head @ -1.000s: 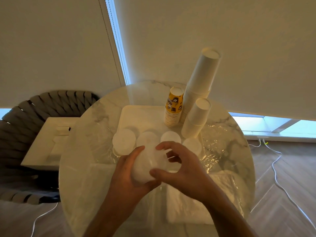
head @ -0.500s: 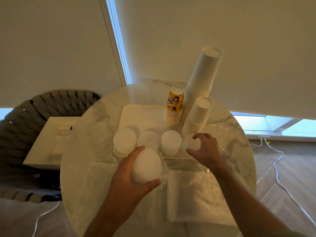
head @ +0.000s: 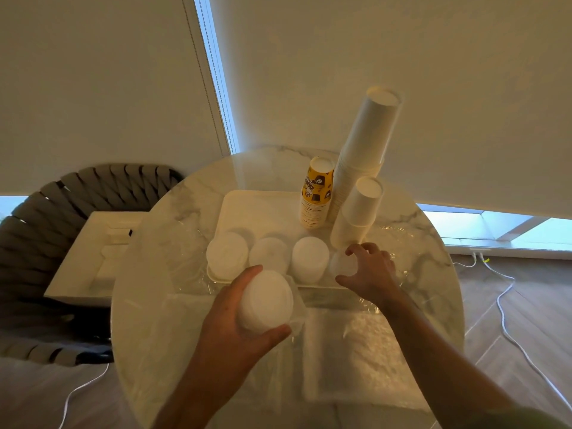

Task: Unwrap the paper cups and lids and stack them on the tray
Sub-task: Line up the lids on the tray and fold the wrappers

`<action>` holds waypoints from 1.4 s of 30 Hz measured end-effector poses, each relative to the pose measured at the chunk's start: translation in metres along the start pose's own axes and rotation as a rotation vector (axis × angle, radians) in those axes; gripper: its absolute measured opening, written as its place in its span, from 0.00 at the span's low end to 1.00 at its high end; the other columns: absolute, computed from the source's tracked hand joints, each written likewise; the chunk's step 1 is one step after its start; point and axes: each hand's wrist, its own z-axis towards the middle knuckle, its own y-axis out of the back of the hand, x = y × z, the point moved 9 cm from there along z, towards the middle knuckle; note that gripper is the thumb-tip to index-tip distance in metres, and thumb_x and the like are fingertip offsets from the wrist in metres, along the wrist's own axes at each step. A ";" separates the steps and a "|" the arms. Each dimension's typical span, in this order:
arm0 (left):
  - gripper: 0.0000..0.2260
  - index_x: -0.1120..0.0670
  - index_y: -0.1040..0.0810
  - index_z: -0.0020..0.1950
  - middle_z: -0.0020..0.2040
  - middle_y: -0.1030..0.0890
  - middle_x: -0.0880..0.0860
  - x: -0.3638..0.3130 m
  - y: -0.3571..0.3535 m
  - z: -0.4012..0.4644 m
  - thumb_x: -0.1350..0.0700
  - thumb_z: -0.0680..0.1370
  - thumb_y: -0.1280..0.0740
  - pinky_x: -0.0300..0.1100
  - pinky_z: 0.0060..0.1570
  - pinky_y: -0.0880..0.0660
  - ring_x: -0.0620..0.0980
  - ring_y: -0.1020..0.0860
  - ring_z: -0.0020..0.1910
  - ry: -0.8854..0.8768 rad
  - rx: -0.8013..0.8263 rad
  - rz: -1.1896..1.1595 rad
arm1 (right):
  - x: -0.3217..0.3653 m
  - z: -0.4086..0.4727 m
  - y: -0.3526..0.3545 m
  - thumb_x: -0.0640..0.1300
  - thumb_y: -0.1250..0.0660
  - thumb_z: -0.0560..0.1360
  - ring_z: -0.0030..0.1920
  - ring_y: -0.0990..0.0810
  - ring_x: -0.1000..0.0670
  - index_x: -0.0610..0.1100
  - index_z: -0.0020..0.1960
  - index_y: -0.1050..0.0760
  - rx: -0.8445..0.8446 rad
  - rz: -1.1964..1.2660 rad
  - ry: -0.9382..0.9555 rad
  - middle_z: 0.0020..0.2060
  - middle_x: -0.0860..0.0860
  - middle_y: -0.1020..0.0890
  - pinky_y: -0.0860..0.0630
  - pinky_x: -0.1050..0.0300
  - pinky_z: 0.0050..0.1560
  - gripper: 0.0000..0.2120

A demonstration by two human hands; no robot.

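The round marble desk [head: 173, 230] stands before drawn roller blinds [head: 402, 57], with a woven chair [head: 46, 212] at left and wood flooring. The left hand [head: 235, 317] grips a stack of white lids [head: 266, 300], flat face toward the camera. The right hand [head: 370, 269] curls over a lid pile [head: 342, 264] on the tray [head: 247, 205]. Inverted cup stacks [head: 365, 150] lean right; the yellow cups' [head: 317, 193] print is unreadable
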 end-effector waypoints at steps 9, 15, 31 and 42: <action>0.38 0.29 0.33 0.66 0.63 0.32 0.24 -0.001 -0.001 0.003 0.38 0.59 0.22 0.39 0.65 0.30 0.28 0.32 0.64 0.022 -0.008 0.009 | 0.082 -0.071 0.069 0.44 0.27 0.75 0.47 0.22 0.59 0.52 0.52 0.22 -0.205 0.471 0.281 0.50 0.57 0.19 0.29 0.70 0.43 0.08; 0.39 0.31 0.33 0.69 0.65 0.27 0.34 -0.002 -0.007 0.005 0.48 0.65 0.18 0.43 0.60 0.24 0.36 0.27 0.63 0.039 0.012 -0.030 | 0.142 -0.117 0.075 0.55 0.27 0.74 0.54 0.24 0.60 0.56 0.57 0.24 0.083 0.530 0.507 0.57 0.62 0.23 0.25 0.68 0.51 0.13; 0.41 0.31 0.34 0.69 0.64 0.29 0.28 -0.008 -0.012 0.011 0.37 0.56 0.25 0.29 0.57 0.27 0.31 0.29 0.65 0.024 0.023 -0.111 | 0.144 -0.123 0.059 0.62 0.23 0.68 0.57 0.27 0.57 0.60 0.63 0.30 0.169 0.430 0.466 0.61 0.62 0.27 0.23 0.63 0.54 0.28; 0.41 0.33 0.33 0.71 0.65 0.28 0.31 -0.005 -0.010 0.011 0.42 0.60 0.21 0.53 0.58 0.20 0.42 0.26 0.65 0.056 -0.007 -0.113 | 0.124 -0.111 0.075 0.59 0.22 0.68 0.53 0.22 0.60 0.60 0.61 0.25 0.098 0.657 0.405 0.55 0.64 0.22 0.21 0.63 0.51 0.24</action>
